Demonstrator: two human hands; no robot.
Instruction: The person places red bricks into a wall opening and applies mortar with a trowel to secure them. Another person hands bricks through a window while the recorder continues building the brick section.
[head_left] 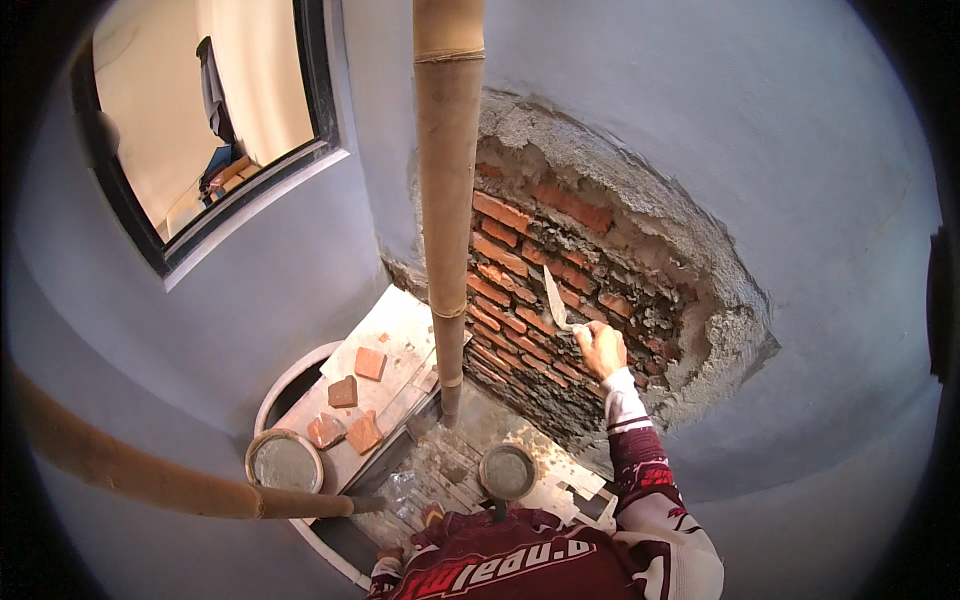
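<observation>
My right hand [602,350] is closed round the handle of a pointed trowel [553,297], its narrow blade tilted up and to the left in front of the wall. Behind the blade lies a patch of exposed red brickwork [515,260] with grey mortar in its joints, ringed by broken, rough plaster [720,355]. At the lower edge a small part of my left hand [391,554] shows beside the maroon shirt. Its fingers are too hidden to tell their state. A round tub of grey mortar [508,472] stands on the boards below the brickwork.
A bamboo pole [447,180] rises upright in front of the wall, and another bamboo pole [150,470] crosses the lower left. Several brick pieces [364,432] lie on a plank [400,325]. Beside it sits a second tub [285,465]. A dark-framed window [325,75] is upper left.
</observation>
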